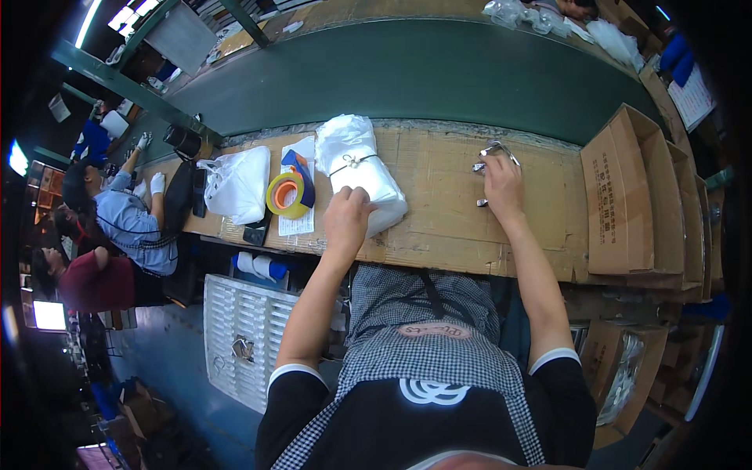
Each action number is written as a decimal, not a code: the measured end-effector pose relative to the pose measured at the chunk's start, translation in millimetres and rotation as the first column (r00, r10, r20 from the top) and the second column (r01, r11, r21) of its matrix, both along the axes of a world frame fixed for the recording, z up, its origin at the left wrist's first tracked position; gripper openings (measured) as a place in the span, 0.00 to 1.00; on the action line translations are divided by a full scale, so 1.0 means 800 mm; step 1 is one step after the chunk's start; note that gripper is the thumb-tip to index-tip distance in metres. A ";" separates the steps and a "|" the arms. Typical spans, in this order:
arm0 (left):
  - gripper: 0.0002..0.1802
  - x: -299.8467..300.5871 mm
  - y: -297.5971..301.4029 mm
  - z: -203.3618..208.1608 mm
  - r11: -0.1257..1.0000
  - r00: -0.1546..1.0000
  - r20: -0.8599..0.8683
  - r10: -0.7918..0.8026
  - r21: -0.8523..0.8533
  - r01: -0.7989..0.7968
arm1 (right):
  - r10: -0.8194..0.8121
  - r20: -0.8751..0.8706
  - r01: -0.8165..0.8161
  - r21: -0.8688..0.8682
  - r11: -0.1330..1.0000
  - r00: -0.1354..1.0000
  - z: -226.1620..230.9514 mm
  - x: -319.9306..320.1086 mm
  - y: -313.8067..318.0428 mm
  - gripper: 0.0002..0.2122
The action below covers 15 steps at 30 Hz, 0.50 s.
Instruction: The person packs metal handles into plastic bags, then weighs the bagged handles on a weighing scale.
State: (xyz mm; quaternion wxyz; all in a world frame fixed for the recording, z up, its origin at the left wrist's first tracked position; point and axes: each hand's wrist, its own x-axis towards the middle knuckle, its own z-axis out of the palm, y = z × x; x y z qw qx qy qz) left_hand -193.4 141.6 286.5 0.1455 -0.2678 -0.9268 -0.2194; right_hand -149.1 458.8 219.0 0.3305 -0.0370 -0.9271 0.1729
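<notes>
A bundle of thin white plastic bags or sheets, with a dark cord across it, lies on the cardboard-covered bench in front of me. My left hand has its fingers bent together at the bundle's near-left edge, gripping the white plastic. Farther right, my right hand curls its fingers round a shiny curved metal piece resting at the cardboard. Small bright metal bits show beside those fingers; their exact kind is too small to tell. Part of the metal piece is hidden by the hand.
Tape rolls, a white plastic bag and a paper sheet lie left of the bundle. Cardboard boxes stand at the right. Beyond the bench runs a green conveyor belt. Co-workers sit at the left. A white plastic crate is below.
</notes>
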 end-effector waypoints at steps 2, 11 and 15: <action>0.07 -0.004 -0.011 -0.012 0.995 0.990 0.139 0.019 0.091 -0.032 | -0.072 -0.007 0.072 -0.075 0.995 0.997 0.016 0.014 0.000 0.07; 0.08 0.010 0.009 0.025 0.994 0.981 0.165 0.104 0.028 -0.110 | -0.167 -0.083 0.076 -0.637 0.767 0.982 0.076 0.068 0.019 0.06; 0.07 0.014 0.027 0.038 0.979 0.977 0.210 0.033 0.191 -0.074 | 0.054 -0.135 -0.137 -0.741 0.657 0.989 0.108 0.074 -0.026 0.06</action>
